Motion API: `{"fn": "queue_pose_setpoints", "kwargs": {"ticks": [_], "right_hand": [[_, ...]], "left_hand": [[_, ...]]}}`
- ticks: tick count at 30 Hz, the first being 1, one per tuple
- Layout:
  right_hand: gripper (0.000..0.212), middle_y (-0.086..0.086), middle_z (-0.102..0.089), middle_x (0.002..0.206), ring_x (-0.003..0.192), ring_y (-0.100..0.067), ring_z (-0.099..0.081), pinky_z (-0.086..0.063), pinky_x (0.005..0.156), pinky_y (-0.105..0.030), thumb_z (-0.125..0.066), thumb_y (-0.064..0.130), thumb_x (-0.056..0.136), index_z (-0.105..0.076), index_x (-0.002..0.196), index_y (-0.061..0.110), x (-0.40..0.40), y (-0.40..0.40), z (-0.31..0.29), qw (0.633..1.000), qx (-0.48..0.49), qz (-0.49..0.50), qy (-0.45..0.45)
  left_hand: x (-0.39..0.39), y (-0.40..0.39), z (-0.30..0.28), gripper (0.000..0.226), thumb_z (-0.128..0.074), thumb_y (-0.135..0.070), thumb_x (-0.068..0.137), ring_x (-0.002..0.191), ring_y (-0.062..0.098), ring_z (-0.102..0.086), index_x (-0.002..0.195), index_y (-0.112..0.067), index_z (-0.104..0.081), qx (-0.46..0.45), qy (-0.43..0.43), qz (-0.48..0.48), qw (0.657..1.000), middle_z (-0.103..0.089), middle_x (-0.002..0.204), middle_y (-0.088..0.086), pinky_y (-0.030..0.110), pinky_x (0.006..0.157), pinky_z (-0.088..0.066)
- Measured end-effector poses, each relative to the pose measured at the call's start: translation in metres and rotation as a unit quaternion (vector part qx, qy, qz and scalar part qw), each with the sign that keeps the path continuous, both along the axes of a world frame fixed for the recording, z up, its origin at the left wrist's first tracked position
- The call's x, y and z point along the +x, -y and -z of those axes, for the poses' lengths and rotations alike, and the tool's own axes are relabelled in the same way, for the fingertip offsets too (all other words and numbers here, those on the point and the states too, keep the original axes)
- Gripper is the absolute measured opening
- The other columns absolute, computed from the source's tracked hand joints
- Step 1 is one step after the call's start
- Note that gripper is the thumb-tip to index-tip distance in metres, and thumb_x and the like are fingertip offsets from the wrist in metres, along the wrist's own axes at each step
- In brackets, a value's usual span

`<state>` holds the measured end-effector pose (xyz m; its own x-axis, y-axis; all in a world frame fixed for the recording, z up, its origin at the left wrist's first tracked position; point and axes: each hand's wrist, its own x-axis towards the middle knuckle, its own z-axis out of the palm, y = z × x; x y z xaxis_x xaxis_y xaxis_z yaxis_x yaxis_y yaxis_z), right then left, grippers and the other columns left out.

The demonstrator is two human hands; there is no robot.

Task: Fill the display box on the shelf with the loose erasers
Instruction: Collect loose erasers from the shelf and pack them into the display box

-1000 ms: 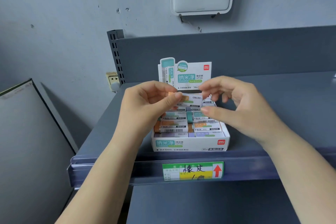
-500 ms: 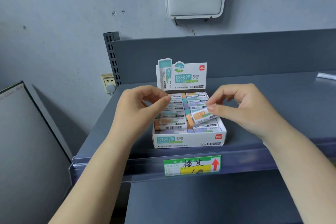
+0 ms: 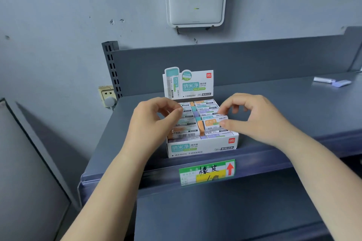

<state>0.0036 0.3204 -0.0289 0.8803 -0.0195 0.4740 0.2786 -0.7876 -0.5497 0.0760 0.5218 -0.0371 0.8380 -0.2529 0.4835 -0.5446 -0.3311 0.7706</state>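
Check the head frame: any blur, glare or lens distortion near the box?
Head view: light soft and even, no glare on the display box; small print on it and on the orange eraser under the right hand is soft, left hand edges clear enough; wide-angle bowing bends the shelf back rail.

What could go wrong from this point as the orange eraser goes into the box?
1. The orange eraser sits tilted above its neighbours, with the right hand pinching its end; it may jam or stay proud.
2. Pressing it down could push the display box, which stands near the shelf front lip.
3. Two loose erasers lie far right and could be overlooked.
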Motion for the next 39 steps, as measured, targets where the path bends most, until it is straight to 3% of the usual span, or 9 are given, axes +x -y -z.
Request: {"fn": "queue_pose_setpoints", "kwargs": {"ticks": [5, 9, 12, 14, 17, 21, 29, 35, 39], "right_hand": [[0.016, 0.017, -0.062, 0.087, 0.078, 0.005, -0.047, -0.034, 0.068, 0.0, -0.074, 0.019, 0.075, -0.064, 0.085, 0.027, -0.004, 0.006, 0.002, 0.999, 0.0, 0.017, 0.035], [0.013, 0.012, -0.064, 0.084, 0.075, 0.005, -0.048, -0.033, 0.067, -0.001, -0.071, 0.016, 0.077, -0.064, 0.083, 0.025, -0.01, 0.023, -0.007, 0.996, -0.01, 0.04, 0.082], [0.009, 0.011, -0.06, 0.081, 0.074, -0.004, -0.048, -0.033, 0.068, -0.008, -0.068, 0.018, 0.079, -0.061, 0.081, 0.024, -0.011, 0.042, -0.015, 0.99, -0.069, 0.061, 0.105], [0.006, 0.01, -0.058, 0.083, 0.077, -0.011, -0.046, -0.035, 0.076, -0.022, -0.064, 0.022, 0.081, -0.062, 0.086, 0.021, -0.013, 0.055, -0.021, 0.983, -0.13, 0.08, 0.106], [0.018, 0.008, -0.061, 0.096, 0.089, -0.015, -0.049, -0.037, 0.084, -0.03, -0.056, 0.031, 0.086, -0.06, 0.1, 0.022, -0.02, 0.077, -0.026, 0.959, -0.246, 0.11, 0.09], [0.028, 0.006, -0.059, 0.109, 0.104, -0.018, -0.05, -0.034, 0.087, -0.032, -0.046, 0.036, 0.09, -0.054, 0.114, 0.022, -0.036, 0.117, -0.03, 0.923, -0.356, 0.132, 0.058], [0.026, 0.003, -0.059, 0.107, 0.103, -0.022, -0.05, -0.034, 0.084, -0.034, -0.044, 0.033, 0.091, -0.055, 0.109, 0.019, -0.077, 0.225, -0.021, 0.892, -0.421, 0.162, -0.002], [0.026, 0.002, -0.06, 0.107, 0.116, -0.024, -0.047, -0.036, 0.087, -0.034, -0.045, 0.031, 0.091, -0.056, 0.109, 0.017, -0.094, 0.297, -0.016, 0.89, -0.417, 0.18, -0.036], [0.024, 0.003, -0.06, 0.11, 0.104, -0.023, -0.051, -0.034, 0.082, -0.033, -0.046, 0.032, 0.09, -0.056, 0.107, 0.019, -0.096, 0.336, -0.019, 0.896, -0.401, 0.184, -0.05]], "left_hand": [[-0.004, 0.0, -0.003, 0.013, -0.062, -0.022, 0.083, 0.059, 0.0, -0.053, 0.073, -0.026, -0.068, 0.01, 0.018, -0.003, 1.0, -0.067, 0.074, -0.007, 0.025, 0.061, -0.047], [-0.012, 0.005, -0.014, 0.009, -0.061, -0.019, 0.084, 0.067, 0.002, -0.053, 0.08, -0.024, -0.067, 0.078, 0.084, -0.03, 0.993, -0.06, 0.072, -0.016, 0.019, 0.059, -0.04], [-0.018, 0.023, -0.028, 0.011, -0.059, -0.024, 0.085, 0.073, 0.007, -0.051, 0.093, -0.022, -0.067, 0.178, 0.162, -0.062, 0.969, -0.057, 0.078, -0.014, 0.023, 0.064, -0.041], [-0.022, 0.042, -0.037, 0.018, -0.058, -0.027, 0.085, 0.079, 0.013, -0.052, 0.1, -0.022, -0.066, 0.236, 0.214, -0.082, 0.944, -0.057, 0.085, -0.011, 0.028, 0.071, -0.042], [-0.031, 0.079, -0.045, 0.024, -0.056, -0.029, 0.085, 0.092, 0.023, -0.057, 0.106, -0.019, -0.064, 0.291, 0.26, -0.084, 0.917, -0.063, 0.095, -0.003, 0.033, 0.08, -0.039], [-0.046, 0.142, -0.044, 0.032, -0.05, -0.034, 0.087, 0.108, 0.024, -0.053, 0.116, -0.021, -0.057, 0.362, 0.279, -0.079, 0.886, -0.061, 0.111, -0.001, 0.033, 0.088, -0.034], [-0.075, 0.268, -0.019, 0.035, -0.045, -0.033, 0.09, 0.106, 0.021, -0.052, 0.122, -0.021, -0.052, 0.421, 0.286, -0.035, 0.86, -0.058, 0.115, -0.003, 0.029, 0.085, -0.034], [-0.081, 0.345, -0.019, 0.032, -0.046, -0.031, 0.089, 0.106, 0.023, -0.052, 0.116, -0.016, -0.055, 0.463, 0.289, 0.0, 0.838, -0.059, 0.115, 0.0, 0.029, 0.083, -0.035], [-0.075, 0.381, -0.025, 0.034, -0.046, -0.032, 0.089, 0.11, 0.023, -0.051, 0.119, -0.017, -0.054, 0.483, 0.286, 0.025, 0.828, -0.057, 0.118, 0.0, 0.031, 0.087, -0.036]]}}
